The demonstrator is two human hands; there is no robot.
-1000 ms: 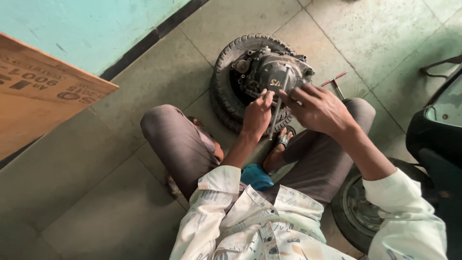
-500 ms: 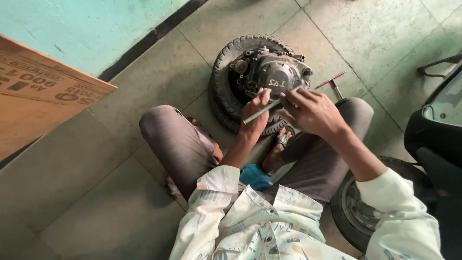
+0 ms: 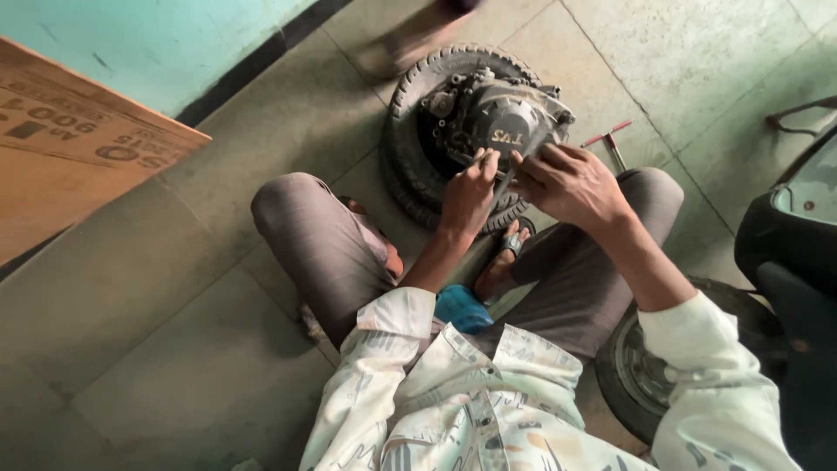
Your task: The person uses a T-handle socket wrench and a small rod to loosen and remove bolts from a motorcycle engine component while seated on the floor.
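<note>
Both hands met over a dark engine casing [image 3: 501,122] seated in a small tyre [image 3: 410,139] on the tiled floor [image 3: 174,288]. The left hand [image 3: 468,194] and right hand [image 3: 565,181] were closed around a thin metal tool [image 3: 503,185] held between them. A red-handled tool [image 3: 610,141] lay just beside the tyre.

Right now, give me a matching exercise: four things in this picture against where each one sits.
Things:
1. engine block
2. red-handled tool
3. cardboard sheet
4. blue cloth

Places:
A. at the far left, by the turquoise wall
B. between the seated person's legs
C. on top of a tyre
D. on the floor tiles, right of the tyre

Pairs: 1-C, 2-D, 3-A, 4-B
</note>
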